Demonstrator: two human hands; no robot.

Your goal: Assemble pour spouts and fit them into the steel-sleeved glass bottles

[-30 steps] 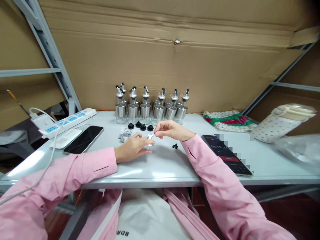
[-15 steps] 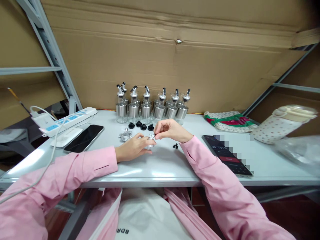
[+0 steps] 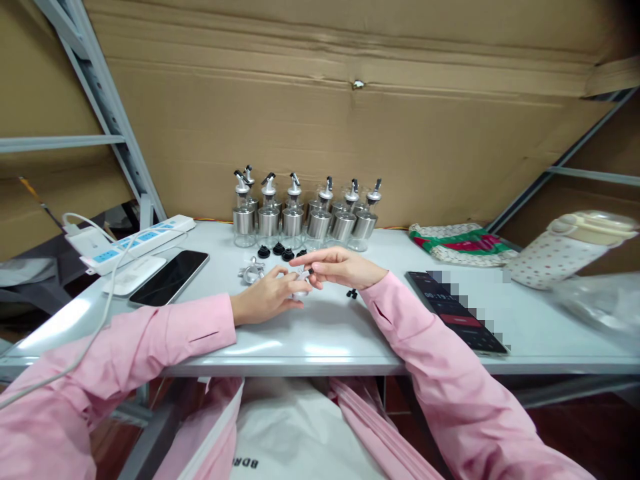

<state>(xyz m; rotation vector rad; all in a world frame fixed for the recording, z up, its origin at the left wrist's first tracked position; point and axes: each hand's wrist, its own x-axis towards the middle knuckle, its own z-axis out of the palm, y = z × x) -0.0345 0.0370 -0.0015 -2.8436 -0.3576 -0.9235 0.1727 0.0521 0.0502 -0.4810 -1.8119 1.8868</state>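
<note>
My left hand [image 3: 270, 293] is closed around a silver spout top [image 3: 300, 293] at the middle of the table. Against its upper end, my right hand [image 3: 343, 267] pinches a small black piece [image 3: 311, 271]. More silver spout parts [image 3: 253, 271] lie just behind my left hand. Several black stoppers [image 3: 287, 255] stand in front of the bottles, one partly hidden by my right fingers. Tiny black pieces [image 3: 352, 293] rest on the table below my right wrist.
Several glass and steel bottles [image 3: 293, 217] line the back. Left are a power strip [image 3: 145, 241], white box [image 3: 134, 275] and phone [image 3: 170, 277]; right are another phone [image 3: 455, 310], a patterned cloth [image 3: 460, 243], a dotted cup [image 3: 555, 257] and a plastic bag [image 3: 600, 300].
My right fingers have turned and stretched out to the left over the silver spout top, and the black piece now shows between them. My left hand has barely moved.
</note>
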